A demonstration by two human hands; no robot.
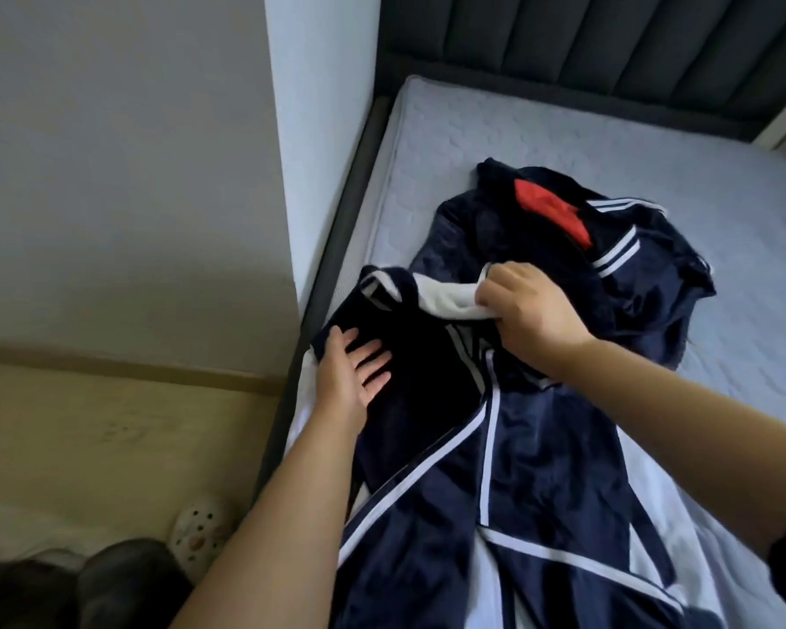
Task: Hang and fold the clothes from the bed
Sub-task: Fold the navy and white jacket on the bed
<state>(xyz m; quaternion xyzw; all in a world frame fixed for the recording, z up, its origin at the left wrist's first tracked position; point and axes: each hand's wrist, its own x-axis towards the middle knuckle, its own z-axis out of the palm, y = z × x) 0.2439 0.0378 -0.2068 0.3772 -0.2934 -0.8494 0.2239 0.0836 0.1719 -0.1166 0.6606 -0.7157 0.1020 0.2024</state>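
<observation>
Garment in work: the navy garment (pixel 541 469) with white stripes lies spread on the near part of the bed (pixel 563 129), close to its left edge
Left hand: our left hand (pixel 352 370) lies flat with straight fingers and presses the dark upper part of the garment
Right hand: our right hand (pixel 525 311) has its fingers curled round a white fold (pixel 445 299) at the top of the garment and pinches it
Other clothes: a dark heap (pixel 631 283) with a red piece (pixel 550 211) lies just behind, touching the garment
Step, as we judge: we are straightening the top part before we fold
How to do it well: we should use the flat left palm as an anchor, draw the white fold gently away from it until the cloth is smooth, and take care that the heap behind is not caught in the fold
</observation>
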